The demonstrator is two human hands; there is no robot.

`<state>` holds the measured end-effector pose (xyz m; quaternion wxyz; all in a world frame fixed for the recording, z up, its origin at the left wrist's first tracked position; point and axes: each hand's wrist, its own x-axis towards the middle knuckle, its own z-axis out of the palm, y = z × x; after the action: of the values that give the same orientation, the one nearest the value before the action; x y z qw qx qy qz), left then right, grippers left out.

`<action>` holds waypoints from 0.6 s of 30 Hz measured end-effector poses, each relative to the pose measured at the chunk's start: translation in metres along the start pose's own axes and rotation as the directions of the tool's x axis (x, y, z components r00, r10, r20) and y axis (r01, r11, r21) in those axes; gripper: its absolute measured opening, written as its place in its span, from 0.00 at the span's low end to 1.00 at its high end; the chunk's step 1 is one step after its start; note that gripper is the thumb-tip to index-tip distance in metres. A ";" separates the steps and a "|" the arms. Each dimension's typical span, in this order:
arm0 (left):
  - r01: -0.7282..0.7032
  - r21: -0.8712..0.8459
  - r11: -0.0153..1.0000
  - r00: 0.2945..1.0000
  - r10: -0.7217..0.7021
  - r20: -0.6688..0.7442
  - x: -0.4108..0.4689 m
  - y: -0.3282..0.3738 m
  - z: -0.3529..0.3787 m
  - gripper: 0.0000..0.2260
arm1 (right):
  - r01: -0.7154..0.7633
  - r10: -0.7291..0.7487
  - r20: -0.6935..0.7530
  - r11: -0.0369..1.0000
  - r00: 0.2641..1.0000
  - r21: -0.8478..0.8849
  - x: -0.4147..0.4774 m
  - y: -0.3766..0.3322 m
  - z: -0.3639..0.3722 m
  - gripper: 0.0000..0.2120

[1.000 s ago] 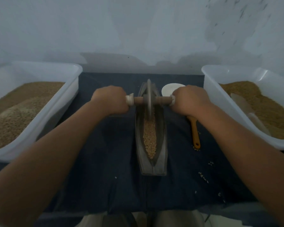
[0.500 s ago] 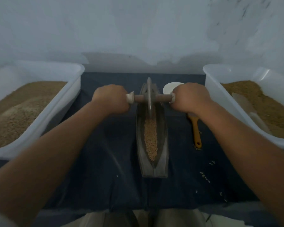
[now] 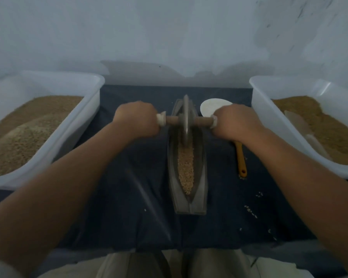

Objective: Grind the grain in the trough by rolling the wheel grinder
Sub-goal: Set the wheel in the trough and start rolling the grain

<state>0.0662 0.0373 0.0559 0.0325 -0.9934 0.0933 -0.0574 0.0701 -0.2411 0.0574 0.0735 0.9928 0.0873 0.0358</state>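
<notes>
Both hands, left hand and right hand, curl round the axle ends of the wheel grinder, standing between them at the trough far end. Whole grain lies nearer; rolling back comes next, likely needing downward pressure.

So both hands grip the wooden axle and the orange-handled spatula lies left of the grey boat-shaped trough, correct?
Not quite: in the head view the orange-handled spatula lies right of the grey boat-shaped trough. The left hand and right hand do grip the wooden axle.
</notes>
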 end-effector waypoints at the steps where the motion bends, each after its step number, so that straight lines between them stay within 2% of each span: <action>1: 0.018 0.007 1.000 1.000 -0.018 -0.006 0.009 0.002 -0.003 0.12 | -0.032 0.032 -0.028 0.999 0.999 -0.017 0.006 -0.001 0.002 0.14; 2: 0.015 0.015 1.000 1.000 -0.015 -0.012 0.012 0.003 -0.005 0.12 | -0.045 0.044 -0.037 0.999 0.998 -0.016 0.007 -0.002 0.003 0.14; 4: -0.037 0.012 0.999 0.999 0.036 0.011 -0.004 0.002 -0.007 0.11 | -0.026 0.025 0.036 0.999 0.999 0.040 -0.010 -0.002 0.002 0.11; 8: -0.213 0.046 0.976 0.975 0.215 -0.054 -0.070 -0.006 0.002 0.12 | 0.116 -0.147 0.222 0.982 0.964 0.146 -0.080 0.002 -0.009 0.08; 10: -0.215 0.067 0.974 0.971 0.220 -0.094 -0.091 -0.006 0.005 0.13 | 0.176 -0.227 0.238 0.960 0.944 0.217 -0.102 0.005 -0.025 0.13; 12: -0.163 0.066 0.984 0.977 0.171 -0.129 -0.097 -0.003 0.008 0.15 | 0.153 -0.279 0.320 0.918 0.905 0.366 -0.110 0.010 -0.047 0.23; 14: -0.111 0.036 0.993 0.979 0.115 -0.167 -0.100 -0.001 0.012 0.17 | 0.042 -0.299 0.337 0.800 0.893 0.599 -0.111 0.019 -0.065 0.28; 15: -0.097 0.002 0.995 0.978 0.095 -0.187 -0.101 -0.001 0.017 0.17 | -0.033 -0.267 0.284 0.671 0.921 0.740 -0.109 0.025 -0.069 0.25; 16: -0.089 -0.040 0.995 0.976 0.079 -0.205 -0.102 -0.002 0.023 0.18 | -0.109 -0.166 0.221 0.508 0.961 0.854 -0.107 0.032 -0.069 0.20; 17: -0.082 -0.086 0.993 0.974 0.061 -0.216 -0.105 -0.003 0.029 0.17 | -0.155 -0.028 0.180 0.388 0.983 0.909 -0.105 0.038 -0.069 0.17; 18: -0.073 -0.133 0.988 0.973 0.041 -0.228 -0.107 -0.004 0.035 0.17 | -0.181 0.116 0.148 0.384 0.982 0.905 -0.103 0.040 -0.067 0.15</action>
<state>-0.0332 0.0635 0.0099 -0.0466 -0.9772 0.1290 -0.1619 -0.0297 -0.2888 0.1240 -0.4833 0.8745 0.0014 -0.0414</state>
